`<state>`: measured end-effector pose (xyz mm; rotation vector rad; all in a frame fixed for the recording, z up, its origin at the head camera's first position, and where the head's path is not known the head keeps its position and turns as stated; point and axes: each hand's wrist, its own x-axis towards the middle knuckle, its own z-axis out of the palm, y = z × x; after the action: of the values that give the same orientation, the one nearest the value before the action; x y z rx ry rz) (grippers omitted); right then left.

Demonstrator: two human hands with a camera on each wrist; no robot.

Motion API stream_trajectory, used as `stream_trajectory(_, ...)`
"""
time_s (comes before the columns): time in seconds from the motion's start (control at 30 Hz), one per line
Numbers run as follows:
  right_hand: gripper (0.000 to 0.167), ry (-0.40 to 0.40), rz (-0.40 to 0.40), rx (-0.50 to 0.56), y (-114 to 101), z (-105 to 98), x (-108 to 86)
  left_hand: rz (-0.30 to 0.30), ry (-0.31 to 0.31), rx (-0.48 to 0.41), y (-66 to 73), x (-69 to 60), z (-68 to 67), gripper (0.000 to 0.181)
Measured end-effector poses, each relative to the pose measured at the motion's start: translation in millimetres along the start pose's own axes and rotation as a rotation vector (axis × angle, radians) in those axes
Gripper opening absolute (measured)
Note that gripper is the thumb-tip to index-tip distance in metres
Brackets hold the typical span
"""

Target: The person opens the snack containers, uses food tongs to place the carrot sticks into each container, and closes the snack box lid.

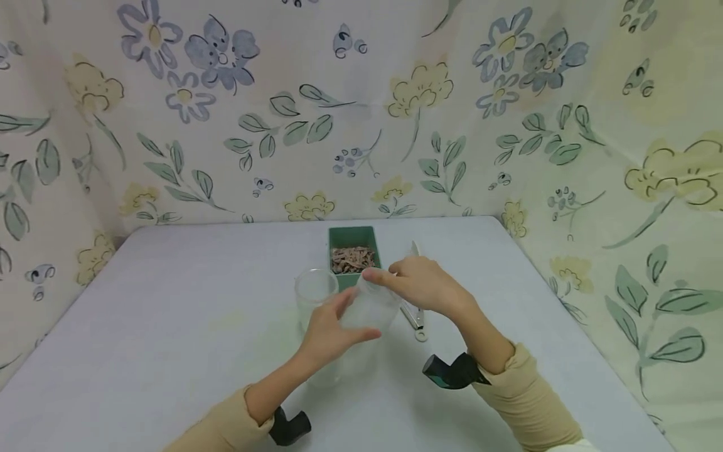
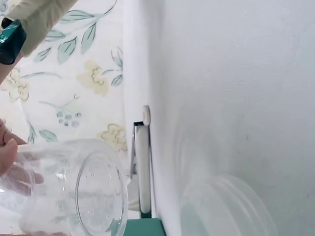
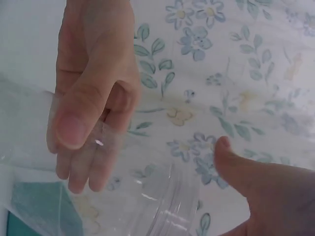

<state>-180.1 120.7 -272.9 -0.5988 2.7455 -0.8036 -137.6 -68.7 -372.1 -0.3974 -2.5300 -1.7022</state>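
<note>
A clear plastic jar (image 1: 374,311) is held tilted above the table between both hands. My left hand (image 1: 330,336) grips its side, thumb on one face; in the right wrist view the left hand (image 3: 98,83) shows its fingers through the clear wall. At the upper end, by the ridged rim (image 3: 170,201), my right hand (image 1: 426,285) holds the jar; its thumb (image 3: 236,167) stretches out near the rim. Part of that grip is hidden. The jar's round base (image 2: 101,191) faces the left wrist view. Another clear jar (image 1: 316,289) stands upright beside the left hand.
Behind the hands a green box (image 1: 353,234) holds brown shredded pieces (image 1: 353,258). To its right lie metal tongs (image 1: 416,320) with pale handle parts, partly hidden by the right hand. The table (image 1: 186,314) is white, with a flowered curtain (image 1: 361,125) around it.
</note>
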Motion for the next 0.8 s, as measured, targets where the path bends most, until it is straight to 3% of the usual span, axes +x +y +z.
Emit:
stream_trajectory(0.1,0.073,0.001,0.065,-0.068,-1,3,0.5,-0.027,0.016,0.032,-1.7,0.8,10.7,0.086)
stream_trajectory(0.23,0.078,-0.044,0.018,-0.073,6,2,3.9,-0.046,-0.040,0.011,-6.6,3.0,15.0,0.086)
stream_trajectory(0.4,0.074,-0.138,-0.147,-0.014,21,-6,6.9,-0.057,-0.229,-0.085,-13.7,10.1,4.6,0.080)
stream_trajectory(0.57,0.073,-0.162,-0.311,-0.006,30,-7,8.4,-0.092,-0.438,-0.178,-18.6,19.9,-7.5,0.076)
stream_trajectory(0.8,0.075,-0.208,-0.472,0.017,34,-13,6.1,-0.096,-0.643,-0.261,-22.8,30.9,-16.0,0.084)
